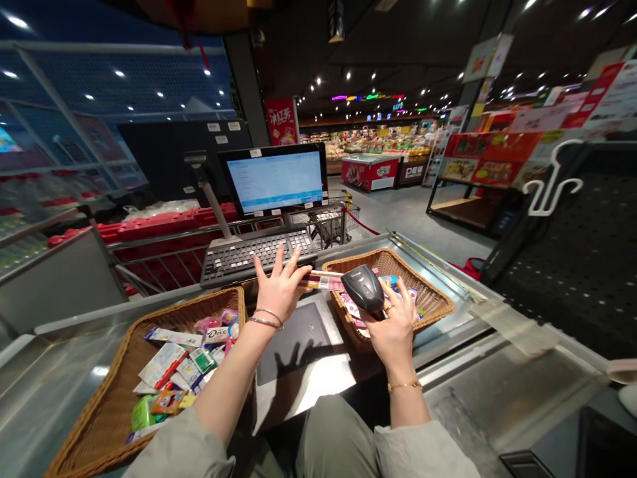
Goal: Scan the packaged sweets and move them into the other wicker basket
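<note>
My right hand [393, 325] is wrapped round a black handheld barcode scanner [363, 289], its head above the right wicker basket [430, 299]. My left hand [279, 289] is in front of the keyboard [249, 255], with a slim pink package [326, 281] held at its thumb side and the other fingers spread. A white barcode label on the package lies close to the scanner head. Several small colourful packets fill part of the right basket, partly hidden by the scanner and hand. In the left wicker basket [94, 392] lie more packets, including a Dove packet [216, 334].
A lit monitor [276, 179] stands behind the keyboard. Between the baskets lies a dark grey pad [298, 342] on the metal counter. A white hook [552, 179] hangs at the right. Beyond the counter are a shopping cart [331, 226] and a red chest freezer [368, 172].
</note>
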Demonstrator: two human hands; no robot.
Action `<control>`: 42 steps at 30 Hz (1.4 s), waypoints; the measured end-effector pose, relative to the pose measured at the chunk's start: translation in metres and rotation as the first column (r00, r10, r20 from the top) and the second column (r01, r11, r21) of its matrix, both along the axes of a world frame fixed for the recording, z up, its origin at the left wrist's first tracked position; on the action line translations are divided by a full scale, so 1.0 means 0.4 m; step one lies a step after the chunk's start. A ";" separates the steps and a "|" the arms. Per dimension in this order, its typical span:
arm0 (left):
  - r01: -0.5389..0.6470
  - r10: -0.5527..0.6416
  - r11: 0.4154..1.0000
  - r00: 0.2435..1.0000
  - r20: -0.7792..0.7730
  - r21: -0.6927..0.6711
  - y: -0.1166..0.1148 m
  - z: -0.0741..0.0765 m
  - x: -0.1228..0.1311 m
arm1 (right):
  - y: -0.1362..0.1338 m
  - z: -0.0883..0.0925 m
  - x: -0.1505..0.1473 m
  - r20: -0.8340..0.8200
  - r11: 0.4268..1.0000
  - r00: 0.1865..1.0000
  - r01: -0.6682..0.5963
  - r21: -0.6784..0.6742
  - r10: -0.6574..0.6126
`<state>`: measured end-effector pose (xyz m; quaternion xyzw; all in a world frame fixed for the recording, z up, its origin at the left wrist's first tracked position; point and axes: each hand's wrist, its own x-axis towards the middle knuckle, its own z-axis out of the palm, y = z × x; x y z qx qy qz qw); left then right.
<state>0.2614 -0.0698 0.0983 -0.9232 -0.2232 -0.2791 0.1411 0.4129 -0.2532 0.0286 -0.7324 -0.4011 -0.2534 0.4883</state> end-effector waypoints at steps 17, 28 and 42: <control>0.121 -0.123 0.991 0.992 -0.038 -0.052 -0.053 -0.067 0.185 | -0.027 -0.057 0.101 -0.200 0.926 0.933 0.334 0.178 -0.299; 0.014 -0.010 0.981 1.000 0.023 -0.195 -0.101 -0.110 0.291 | -0.047 -0.073 0.126 -0.199 0.920 0.927 0.353 0.174 -0.318; -0.043 0.062 0.966 0.996 0.070 -0.254 -0.103 -0.093 0.017 | -0.024 -0.043 0.051 -0.154 0.968 0.967 0.221 0.122 -0.201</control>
